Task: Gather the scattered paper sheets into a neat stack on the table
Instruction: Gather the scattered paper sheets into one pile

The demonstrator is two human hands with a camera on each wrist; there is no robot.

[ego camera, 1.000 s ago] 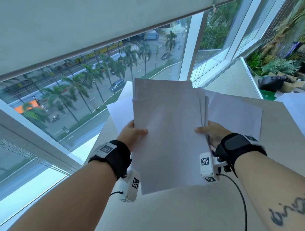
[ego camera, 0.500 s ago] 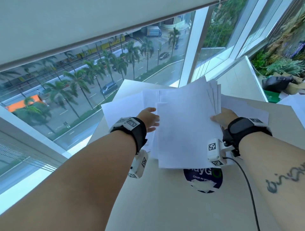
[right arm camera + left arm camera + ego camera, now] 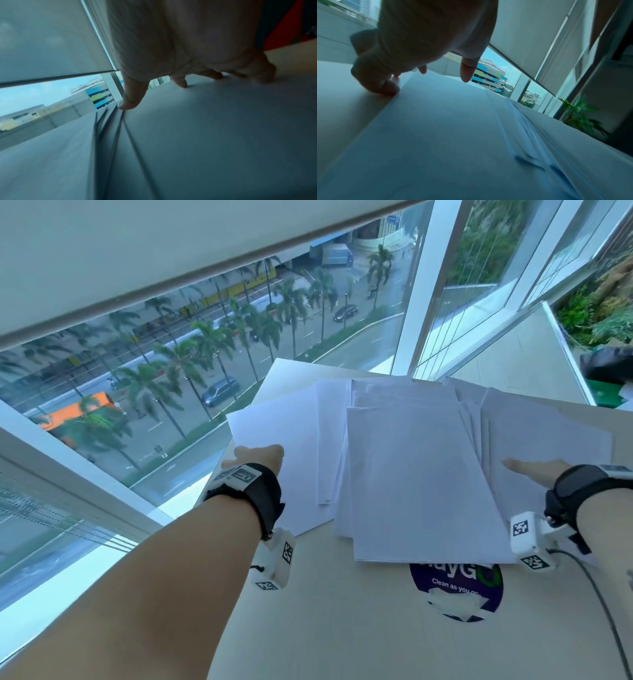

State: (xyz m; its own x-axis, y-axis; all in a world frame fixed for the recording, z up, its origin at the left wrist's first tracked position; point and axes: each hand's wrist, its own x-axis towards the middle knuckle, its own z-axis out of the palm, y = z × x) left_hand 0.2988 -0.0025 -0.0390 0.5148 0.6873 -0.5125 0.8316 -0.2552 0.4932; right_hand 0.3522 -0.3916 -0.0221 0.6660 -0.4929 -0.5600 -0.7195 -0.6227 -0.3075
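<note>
Several white paper sheets [image 3: 411,474] lie fanned and overlapping on the pale table [image 3: 342,628], their edges out of line on every side. One loose sheet [image 3: 274,446] juts out to the left of the main pile; its far-left corner reaches the table's left edge. Another loose sheet [image 3: 548,440] sticks out to the right. The near edge of the pile partly covers a round purple sticker [image 3: 459,594] on the tabletop. Bare tabletop extends between that near edge and the viewer.

The left hand [image 3: 257,455] rests with spread fingers on the left sheet; in the left wrist view one fingertip [image 3: 388,89] presses right at the sheet's edge, while the others are raised. The right hand [image 3: 537,470] lies flat on the right sheet, its thumb [image 3: 130,100] down beside the stepped edges of the pile and its fingertips touching paper. Neither hand grips anything.

Beyond the table's far edge stands a window wall [image 3: 239,354] with a lowered roller blind [image 3: 137,251], looking down on a street lined with palms. A potted plant [image 3: 580,116] stands further along the glass.
</note>
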